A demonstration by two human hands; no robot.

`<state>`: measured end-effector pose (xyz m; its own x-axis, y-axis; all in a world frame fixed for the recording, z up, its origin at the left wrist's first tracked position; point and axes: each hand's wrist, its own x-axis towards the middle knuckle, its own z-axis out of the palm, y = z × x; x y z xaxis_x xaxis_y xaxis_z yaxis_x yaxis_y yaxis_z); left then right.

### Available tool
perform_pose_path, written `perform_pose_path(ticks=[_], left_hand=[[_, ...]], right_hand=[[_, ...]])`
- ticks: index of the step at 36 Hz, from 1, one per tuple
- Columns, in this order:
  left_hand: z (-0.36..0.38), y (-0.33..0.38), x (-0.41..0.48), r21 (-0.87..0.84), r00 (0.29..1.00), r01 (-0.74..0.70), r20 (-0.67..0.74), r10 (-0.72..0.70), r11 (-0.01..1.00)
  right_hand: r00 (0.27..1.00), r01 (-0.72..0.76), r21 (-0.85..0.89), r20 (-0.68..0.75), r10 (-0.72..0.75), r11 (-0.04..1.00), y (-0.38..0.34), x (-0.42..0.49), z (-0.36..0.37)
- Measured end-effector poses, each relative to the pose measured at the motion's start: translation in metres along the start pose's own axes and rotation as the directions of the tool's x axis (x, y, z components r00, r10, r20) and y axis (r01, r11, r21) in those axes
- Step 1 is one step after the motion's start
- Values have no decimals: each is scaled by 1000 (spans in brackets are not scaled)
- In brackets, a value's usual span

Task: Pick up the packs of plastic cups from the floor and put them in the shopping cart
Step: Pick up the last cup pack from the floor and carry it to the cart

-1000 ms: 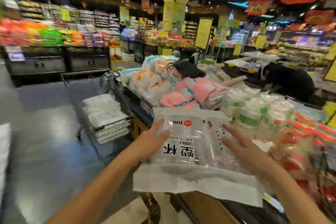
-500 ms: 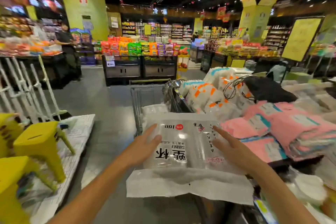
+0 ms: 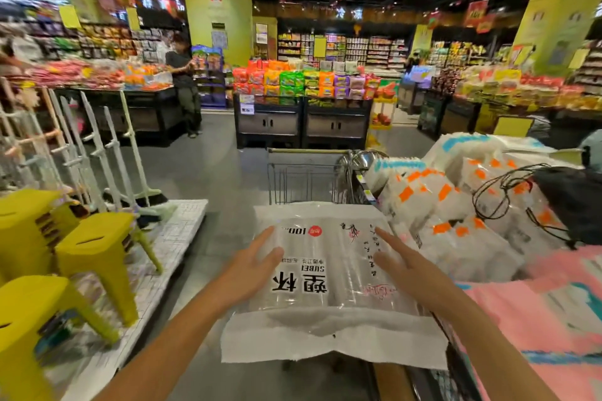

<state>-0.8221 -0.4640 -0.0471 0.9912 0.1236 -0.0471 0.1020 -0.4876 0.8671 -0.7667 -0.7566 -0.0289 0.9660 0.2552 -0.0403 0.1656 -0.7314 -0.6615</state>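
The clear, flat plastic pack of cups (image 3: 325, 283) has swung round to face the grey wire shopping cart (image 3: 303, 177), pressed between left hand (image 3: 250, 267) and right hand (image 3: 405, 272), fingers straight and spread; best keep even pressure and lower it level into the cart.

Supermarket: stocked shelves (image 3: 358, 50), shopping cart (image 3: 303, 177)

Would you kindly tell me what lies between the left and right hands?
The cup pack, pressed between left hand and right hand, in the head view.
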Motion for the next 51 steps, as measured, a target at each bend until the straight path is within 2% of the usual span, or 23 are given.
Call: perform_pose_path(ticks=[11, 16, 25, 29, 33, 36, 43, 51], left_hand=[[-47, -22, 163, 54, 1000, -6, -9, 7, 999], [-52, -31, 226, 34, 1000, -8, 18, 8, 999], [-30, -46, 328, 4, 997, 21, 69, -22, 1000], [-10, -55, 372, 29, 999, 36, 31, -37, 999], [12, -70, 412, -63, 994, 107, 18, -106, 992], [31, -90, 437, -49, 991, 136, 0, -136, 990], [75, -164, 477, -59, 979, 196, 67, -192, 979], [120, -239, 508, 14, 944, 290, 161, -289, 957]], right_hand=[[999, 51, -16, -5, -52, 999, -20, 174, 22], [1000, 8, -1, 1, -8, 1000, -18, 230, 28], [999, -16, 22, 49, 15, 1000, 24, 342, 31], [997, -7, 62, 79, 2, 998, 53, 392, 34], [995, 57, 87, 79, -63, 995, 95, 443, 47], [994, 60, 112, 84, -69, 992, 123, 474, 65], [985, -57, 159, 171, 29, 986, 184, 507, 126], [950, -227, 94, 240, 199, 969, 222, 512, 190]])
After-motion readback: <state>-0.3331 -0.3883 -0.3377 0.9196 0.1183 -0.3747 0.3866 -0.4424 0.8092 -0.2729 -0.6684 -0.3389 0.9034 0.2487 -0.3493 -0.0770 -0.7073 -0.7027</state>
